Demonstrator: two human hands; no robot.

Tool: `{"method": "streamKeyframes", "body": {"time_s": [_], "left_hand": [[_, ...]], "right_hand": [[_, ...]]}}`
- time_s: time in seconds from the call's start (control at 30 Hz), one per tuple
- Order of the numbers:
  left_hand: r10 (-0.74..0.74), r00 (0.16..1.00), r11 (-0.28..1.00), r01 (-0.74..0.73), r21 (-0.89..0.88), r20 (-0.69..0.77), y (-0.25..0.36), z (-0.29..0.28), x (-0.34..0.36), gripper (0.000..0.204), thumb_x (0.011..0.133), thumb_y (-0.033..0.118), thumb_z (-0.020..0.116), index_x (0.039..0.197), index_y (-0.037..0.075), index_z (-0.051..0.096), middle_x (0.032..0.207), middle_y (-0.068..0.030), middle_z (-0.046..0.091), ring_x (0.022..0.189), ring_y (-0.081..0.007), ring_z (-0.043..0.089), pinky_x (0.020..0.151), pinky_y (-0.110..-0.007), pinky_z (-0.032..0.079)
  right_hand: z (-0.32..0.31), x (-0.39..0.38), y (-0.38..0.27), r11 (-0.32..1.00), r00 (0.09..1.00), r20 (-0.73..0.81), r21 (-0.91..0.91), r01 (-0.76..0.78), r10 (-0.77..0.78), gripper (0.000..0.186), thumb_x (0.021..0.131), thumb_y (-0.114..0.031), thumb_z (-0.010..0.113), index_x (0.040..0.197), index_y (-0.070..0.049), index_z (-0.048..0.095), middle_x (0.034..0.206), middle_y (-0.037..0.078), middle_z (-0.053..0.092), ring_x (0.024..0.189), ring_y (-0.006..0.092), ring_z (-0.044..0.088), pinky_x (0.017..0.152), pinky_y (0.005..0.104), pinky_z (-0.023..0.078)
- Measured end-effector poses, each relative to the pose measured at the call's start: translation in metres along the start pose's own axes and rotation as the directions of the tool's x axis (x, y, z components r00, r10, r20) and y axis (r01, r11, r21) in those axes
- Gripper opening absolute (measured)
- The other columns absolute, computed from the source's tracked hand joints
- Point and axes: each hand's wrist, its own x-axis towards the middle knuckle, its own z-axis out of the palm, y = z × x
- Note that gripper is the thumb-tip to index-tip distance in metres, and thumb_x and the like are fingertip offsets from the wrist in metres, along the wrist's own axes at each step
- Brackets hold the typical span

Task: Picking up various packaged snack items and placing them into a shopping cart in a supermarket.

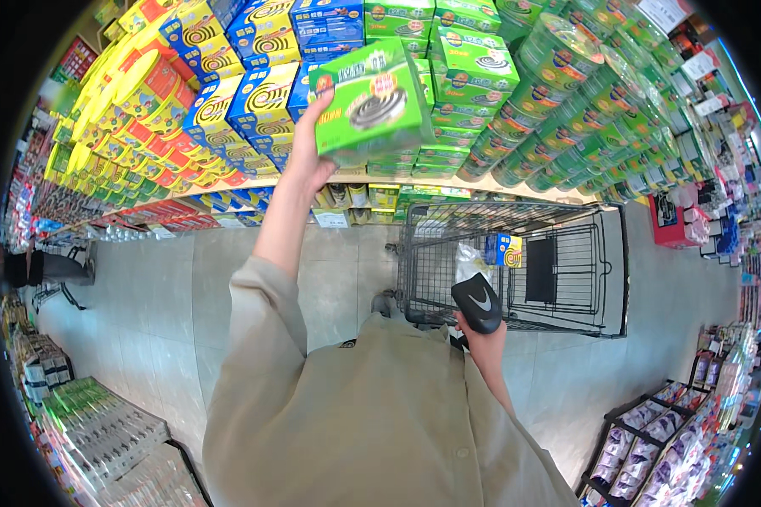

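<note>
My left hand (307, 145) is closed on the left side of a green mosquito coil box (370, 114), which bears a dark spiral picture. It tilts in front of the stacked boxes on the shelf. Low at the right, my right hand (484, 338) grips a black rounded handheld object (478, 304) with a pale curved mark; its exact kind I cannot make out. Right behind that object is the wire shopping cart (613, 279), holding a small blue and yellow box (505, 251) and something in clear plastic (472, 260).
Blue and yellow coil boxes (266, 97), green boxes (473, 63), green cylindrical tins (558, 59) and yellow-red tubs (148, 84) crowd the shelf ahead. Display racks stand behind at lower left (110, 422) and lower right (643, 439). Grey floor tiles (152, 296) stretch left of the cart.
</note>
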Motion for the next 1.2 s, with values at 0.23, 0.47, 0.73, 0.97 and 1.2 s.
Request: {"method": "streamKeyframes", "body": {"time_s": [0.23, 0.47, 0.73, 0.97, 1.2], "left_hand": [[-0.063, 0.993, 0.99, 0.075, 0.12, -0.103, 0.019, 0.041, 0.057, 0.05, 0.087, 0.045, 0.057, 0.124, 0.012, 0.054, 0.12, -0.0099, 0.058, 0.107, -0.0248, 0.055, 0.087, -0.043, 0.045], [0.06, 0.997, 0.906, -0.038, 0.421, -0.04, 0.023, 0.03, 0.145, 0.057, 0.084, 0.038, 0.063, 0.125, 0.0, 0.051, 0.122, -0.0172, 0.056, 0.104, -0.0267, 0.058, 0.087, -0.042, 0.048], [-0.075, 0.996, 0.872, 0.087, 0.481, -0.044, 0.027, 0.042, 0.158, 0.056, 0.09, 0.04, 0.055, 0.13, 0.002, 0.046, 0.127, -0.0177, 0.053, 0.11, -0.0271, 0.055, 0.093, -0.045, 0.044], [0.033, 0.993, 0.861, 0.031, 0.507, -0.116, 0.03, 0.03, 0.181, 0.058, 0.089, 0.032, 0.062, 0.128, -0.007, 0.045, 0.12, -0.0206, 0.058, 0.105, -0.0271, 0.06, 0.085, -0.042, 0.05], [0.333, 0.912, 0.115, -0.292, 0.949, 0.24, 0.009, 0.035, 0.171, 0.083, 0.076, 0.048, 0.069, 0.141, 0.006, 0.04, 0.136, -0.0182, 0.05, 0.122, -0.0293, 0.052, 0.099, -0.036, 0.043]], "right_hand": [[-0.005, -0.006, 0.002, 0.997, 0.998, -0.06, 0.072, -0.011, 0.016, 0.02, 0.077, -0.008, 0.075, 0.092, 0.003, 0.069, 0.073, 0.005, 0.069, 0.065, 0.0092, 0.063, 0.062, 0.0257, 0.048], [-0.009, -0.011, 0.001, 0.997, 0.993, -0.117, 0.073, 0.009, 0.0, 0.019, 0.077, -0.009, 0.075, 0.092, 0.002, 0.069, 0.073, 0.004, 0.068, 0.064, 0.0081, 0.061, 0.06, 0.0247, 0.046], [-0.011, -0.011, 0.005, 0.994, 0.994, -0.114, 0.111, 0.016, -0.003, 0.017, 0.078, -0.008, 0.073, 0.092, 0.002, 0.069, 0.072, 0.003, 0.067, 0.064, 0.0065, 0.057, 0.06, 0.0239, 0.045], [-0.013, -0.012, 0.0, 0.992, 0.994, -0.103, 0.121, -0.033, 0.045, 0.016, 0.078, -0.006, 0.072, 0.092, 0.002, 0.07, 0.073, 0.003, 0.068, 0.065, 0.0077, 0.06, 0.06, 0.0248, 0.046], [-0.01, -0.007, 0.001, 0.999, 0.995, -0.098, 0.04, -0.004, 0.008, 0.018, 0.077, -0.01, 0.075, 0.09, 0.002, 0.07, 0.072, 0.004, 0.068, 0.064, 0.0078, 0.06, 0.06, 0.0256, 0.046]]}}
